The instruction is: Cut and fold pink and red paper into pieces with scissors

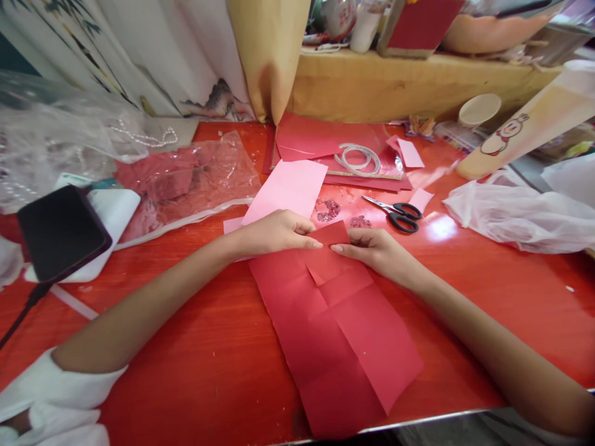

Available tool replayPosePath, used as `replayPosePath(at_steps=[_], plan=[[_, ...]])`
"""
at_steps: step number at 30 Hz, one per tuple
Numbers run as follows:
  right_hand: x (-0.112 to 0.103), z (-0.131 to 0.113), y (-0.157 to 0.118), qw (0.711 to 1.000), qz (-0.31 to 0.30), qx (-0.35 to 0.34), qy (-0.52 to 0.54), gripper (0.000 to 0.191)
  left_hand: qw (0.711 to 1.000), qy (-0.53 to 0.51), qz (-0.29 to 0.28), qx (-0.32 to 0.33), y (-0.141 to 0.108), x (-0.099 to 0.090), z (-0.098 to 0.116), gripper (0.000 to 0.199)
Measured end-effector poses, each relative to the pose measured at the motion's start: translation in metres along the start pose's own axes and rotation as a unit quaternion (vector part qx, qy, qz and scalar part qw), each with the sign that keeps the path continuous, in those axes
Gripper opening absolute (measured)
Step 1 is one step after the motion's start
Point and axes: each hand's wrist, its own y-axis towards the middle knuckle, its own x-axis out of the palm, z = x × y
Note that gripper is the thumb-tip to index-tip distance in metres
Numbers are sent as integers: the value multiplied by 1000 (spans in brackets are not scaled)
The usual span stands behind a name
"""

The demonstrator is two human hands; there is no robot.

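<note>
A large sheet of red paper (325,347), creased and cut partway with flaps, lies across the front of the table and reaches over its near edge. At its far end my left hand (288,234) pinches the paper's left side between thumb and bent fingers. My right hand (372,246) grips the same end from the right, its thumb on top. The thumb tips almost meet over the paper; the fingers beneath are partly hidden. Just beyond my left hand lies a pink sheet (290,192). Black-handled scissors (400,214) rest beyond my right hand.
A phone (62,232) with a cable lies at left beside a clear plastic bag (199,179). At the back, a coil of white tape (357,160) sits on red sheets (307,136). A tall cup (525,124) and a white plastic bag (520,214) stand right.
</note>
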Motion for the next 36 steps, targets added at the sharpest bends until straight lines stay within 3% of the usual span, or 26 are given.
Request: replayPosePath(at_steps=[2, 5, 9, 13, 17, 24, 26, 29, 32, 36], plan=[[-8, -3, -1, 999, 1, -15, -49, 33, 1000, -3, 3, 2, 1, -1, -1, 31], [-41, -4, -4, 980, 29, -22, -195, 32, 1000, 1, 15, -7, 2, -6, -3, 29], [-99, 12, -7, 893, 141, 15, -427, 33, 999, 4, 16, -36, -2, -19, -2, 30], [-128, 38, -5, 866, 79, 75, -489, 34, 998, 7, -10, -58, -9, -33, 1, 32], [-124, 46, 0, 861, 86, 81, -495, 37, 997, 46, -38, -46, -14, -45, 2, 38], [-93, 24, 5, 889, 102, 148, -422, 29, 995, 63, -61, -37, -18, -52, 2, 39], [-85, 15, 2, 922, 91, 152, -343, 31, 995, 63, -64, -37, -19, -53, 1, 38], [-76, 1, -4, 983, 37, 119, -136, 35, 995, 61, -68, -33, -19, -55, -2, 36], [-69, -5, -8, 998, -23, 62, -7, 42, 995, 53, -81, -36, -20, -58, -1, 31], [-56, 2, -9, 997, -63, 26, 30, 43, 991, 39, -113, -55, -23, -60, 3, 25]])
